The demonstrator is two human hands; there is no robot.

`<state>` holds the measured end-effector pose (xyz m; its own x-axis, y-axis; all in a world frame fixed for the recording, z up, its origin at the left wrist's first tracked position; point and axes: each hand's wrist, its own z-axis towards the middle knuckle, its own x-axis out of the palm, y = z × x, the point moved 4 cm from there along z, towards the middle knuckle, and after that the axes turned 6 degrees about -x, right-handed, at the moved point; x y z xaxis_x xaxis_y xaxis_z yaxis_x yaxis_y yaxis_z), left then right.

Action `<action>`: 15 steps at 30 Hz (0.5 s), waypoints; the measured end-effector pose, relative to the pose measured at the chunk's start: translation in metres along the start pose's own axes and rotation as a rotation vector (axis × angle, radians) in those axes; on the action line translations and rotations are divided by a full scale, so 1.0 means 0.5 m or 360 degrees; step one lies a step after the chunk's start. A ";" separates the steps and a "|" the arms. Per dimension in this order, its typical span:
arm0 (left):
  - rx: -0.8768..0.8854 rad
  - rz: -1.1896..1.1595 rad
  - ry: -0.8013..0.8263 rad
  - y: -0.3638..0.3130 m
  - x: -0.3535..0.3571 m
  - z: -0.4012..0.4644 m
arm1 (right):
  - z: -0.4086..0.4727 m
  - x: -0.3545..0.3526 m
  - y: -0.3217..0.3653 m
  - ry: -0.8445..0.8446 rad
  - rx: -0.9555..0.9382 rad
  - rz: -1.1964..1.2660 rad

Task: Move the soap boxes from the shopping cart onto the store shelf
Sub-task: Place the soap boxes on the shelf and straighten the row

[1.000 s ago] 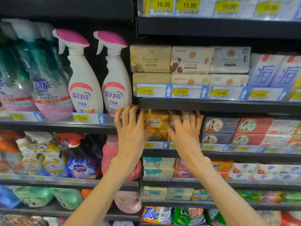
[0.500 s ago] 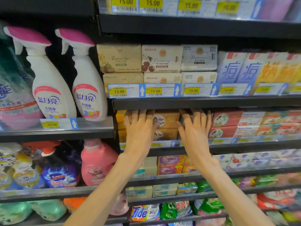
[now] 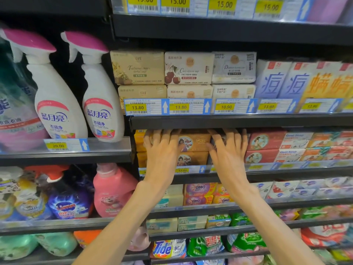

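Note:
Orange-brown soap boxes [image 3: 194,142] with a round picture of a lady stand two high on a narrow store shelf [image 3: 229,174]. My left hand [image 3: 162,152] lies flat against the boxes on the left of that stack, fingers straight and reaching under the shelf above. My right hand [image 3: 228,150] presses flat on the boxes just right of the stack, covering them. Yellow boxes [image 3: 139,139] sit at the shelf's left end. The shopping cart is out of view.
Red lady-print soap boxes [image 3: 264,148] and goat soap boxes [image 3: 294,146] fill the shelf to the right. Beige soap packs [image 3: 137,67] sit on the shelf above, close over my fingers. Spray bottles [image 3: 99,92] stand at left. OMO bars [image 3: 198,194] lie below.
Both hands stayed pressed on the soap boxes and shifted slightly right along the shelf. The camera turned right and moved nearer, so the shelves look shifted left.

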<state>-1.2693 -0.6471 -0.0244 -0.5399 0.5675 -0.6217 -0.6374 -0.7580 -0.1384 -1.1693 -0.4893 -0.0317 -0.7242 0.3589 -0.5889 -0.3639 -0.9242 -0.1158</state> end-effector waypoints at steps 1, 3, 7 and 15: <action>-0.0004 -0.0005 0.0014 0.000 0.000 0.001 | 0.000 0.002 -0.001 0.0012 0.0010 -0.0006; -0.0012 -0.0006 0.0037 0.001 0.000 0.000 | 0.000 0.003 0.000 0.0019 0.0020 -0.0008; 0.0077 -0.0024 -0.0014 -0.008 -0.014 -0.018 | -0.010 -0.015 -0.005 -0.0016 0.0044 0.0102; 0.0415 -0.0441 0.0161 -0.123 -0.038 -0.119 | -0.125 -0.077 -0.072 0.0044 0.0106 0.0239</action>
<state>-1.1871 -0.6303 -0.0499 -0.2792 0.6946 -0.6630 -0.8766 -0.4661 -0.1193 -1.0917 -0.4779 -0.0548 -0.7574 0.2131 -0.6172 -0.2916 -0.9561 0.0277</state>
